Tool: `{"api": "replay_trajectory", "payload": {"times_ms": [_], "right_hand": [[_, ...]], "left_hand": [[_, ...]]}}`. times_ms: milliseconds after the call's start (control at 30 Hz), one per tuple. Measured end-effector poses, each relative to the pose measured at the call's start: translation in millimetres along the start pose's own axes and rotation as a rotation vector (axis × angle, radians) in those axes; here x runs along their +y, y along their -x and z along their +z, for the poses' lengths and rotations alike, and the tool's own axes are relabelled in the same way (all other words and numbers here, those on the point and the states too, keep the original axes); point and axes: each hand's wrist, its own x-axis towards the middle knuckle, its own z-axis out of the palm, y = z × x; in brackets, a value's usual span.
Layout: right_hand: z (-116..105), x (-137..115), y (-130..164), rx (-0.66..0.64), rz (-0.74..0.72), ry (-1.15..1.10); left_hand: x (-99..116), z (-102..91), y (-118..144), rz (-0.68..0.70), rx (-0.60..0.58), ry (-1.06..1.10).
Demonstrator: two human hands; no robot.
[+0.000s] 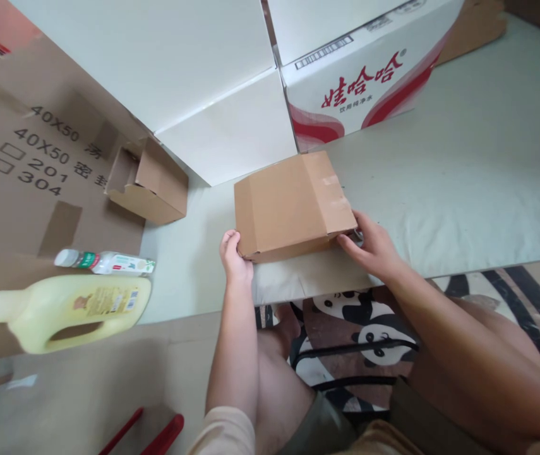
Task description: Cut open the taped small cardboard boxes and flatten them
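The cardboard box (293,205) sits on the worktop (463,177) between the left hand (234,256) and right hand (374,246), both gripping its near corners.

Home packing corner, informal.
Stacked shipping cartons (213,76), flattened cardboard (37,183), yellow detergent jug (75,313), panda-print floor mat (369,328), pale low table (463,164).

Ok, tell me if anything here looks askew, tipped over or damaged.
Two containers lie on their sides at the left: the yellow jug and the small clear bottle beside it. The small open carton sits tipped with its flaps loose. The brown box held by the left hand and right hand looks intact, taped shut.
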Motion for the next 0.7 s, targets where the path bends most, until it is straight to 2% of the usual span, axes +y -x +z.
{"api": "replay_trajectory", "payload": {"times_ms": [267, 433, 533, 700], "right_hand": [[2.6, 4.2, 2.6, 0.009, 0.018, -0.001], [3.3, 5.4, 3.4, 0.004, 0.028, -0.003], [2.7, 3.2, 3.7, 0.035, 0.004, -0.019], [-0.2, -1.6, 6.2, 0.136, -0.103, -0.108]], "left_hand": [[-1.0, 1.0, 0.3, 0.041, 0.042, 0.029], [-1.8, 0.0, -0.3, 0.056, 0.023, 0.054], [-0.6, -0.8, 1.3, 0.020, -0.039, 0.087], [3.4, -2.0, 8.2, -0.164, -0.239, 0.110]]}}
